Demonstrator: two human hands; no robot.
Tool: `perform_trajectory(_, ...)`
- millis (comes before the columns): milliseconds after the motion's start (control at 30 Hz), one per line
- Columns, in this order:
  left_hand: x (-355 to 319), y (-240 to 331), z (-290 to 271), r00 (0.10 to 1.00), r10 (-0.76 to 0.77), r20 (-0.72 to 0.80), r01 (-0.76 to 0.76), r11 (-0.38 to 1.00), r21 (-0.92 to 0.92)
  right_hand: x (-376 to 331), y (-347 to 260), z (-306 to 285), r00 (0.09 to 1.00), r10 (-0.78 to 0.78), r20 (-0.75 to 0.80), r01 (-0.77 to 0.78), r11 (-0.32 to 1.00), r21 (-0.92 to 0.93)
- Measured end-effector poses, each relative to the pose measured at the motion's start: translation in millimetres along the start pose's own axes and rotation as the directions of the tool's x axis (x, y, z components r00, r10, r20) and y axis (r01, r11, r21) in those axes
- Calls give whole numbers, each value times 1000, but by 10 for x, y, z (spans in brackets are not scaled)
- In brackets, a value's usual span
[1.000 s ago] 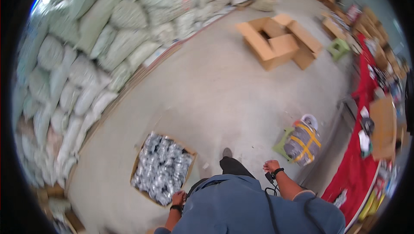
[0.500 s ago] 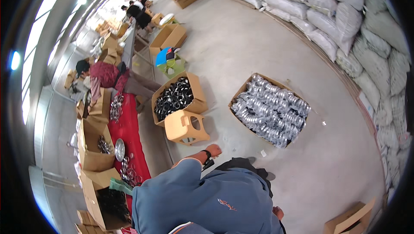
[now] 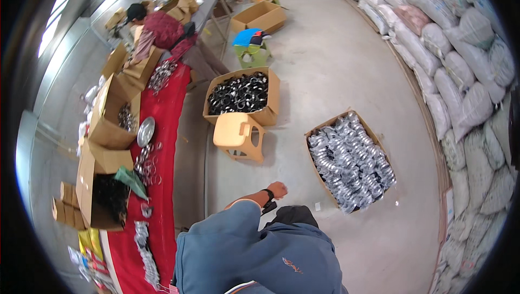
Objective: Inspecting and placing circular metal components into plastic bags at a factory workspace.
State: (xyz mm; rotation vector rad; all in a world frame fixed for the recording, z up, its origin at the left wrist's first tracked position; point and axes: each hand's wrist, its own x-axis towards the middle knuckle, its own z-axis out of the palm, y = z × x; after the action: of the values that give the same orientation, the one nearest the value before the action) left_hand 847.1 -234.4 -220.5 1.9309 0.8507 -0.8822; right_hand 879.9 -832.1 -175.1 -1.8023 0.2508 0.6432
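Note:
My left hand (image 3: 278,189) is held out in front of my body with its fingers curled in, and nothing shows in it. A black band (image 3: 267,195) circles that wrist, and another dark object hangs just below it. My right hand is out of sight. Nearest my left hand are an orange plastic stool (image 3: 238,135) and, to the right, an open carton (image 3: 313,159) on the floor. That carton is full of shiny metal rings (image 3: 349,166) in clear plastic wrap, laid in rows. Behind the stool, another carton (image 3: 271,111) holds a heap of loose black rings (image 3: 238,93).
A red-covered table (image 3: 165,172) runs along the left, bearing open cartons, metal rings and a round metal dish (image 3: 145,132). A person (image 3: 168,39) leans over it. Beyond are a green stool (image 3: 251,54) and an open carton (image 3: 259,16). Stuffed sacks (image 3: 433,42) line the right wall.
My view has turned to the left and down, bringing in more of the red table. My right hand has left the picture. My left hand stays curled.

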Motion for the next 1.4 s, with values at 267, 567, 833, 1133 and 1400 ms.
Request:
perform_trajectory(267, -843, 271, 760, 961, -22, -277, -87, 924, -372, 718, -353, -1059, 947, -86, 309, 176, 946, -273)
perform_trajectory(567, -1406, -795, 2339, 893, -305, -331, 153, 898, -413, 1944, -1592, -913, 711, -129, 691, 554, 707, -439)
perform_trajectory(833, -1796, -398, 3241, 660, -690, -298, 13, 407, -913, 2779, -2480, -282, 348, 98, 932, 850, 387, -358)
perform_trajectory(1133, -2156, 1453, 6028, 295, -955, 13, -193, -73, -978, 3334, -2726, 413, -145, 422, 895, 982, 175, 77)
perform_trajectory(1400, -1932, 4415, 8763, 320, -657, 682, 13, -717, -697, 3052, -2595, 521, -393, 552, 736, 909, 109, 403)
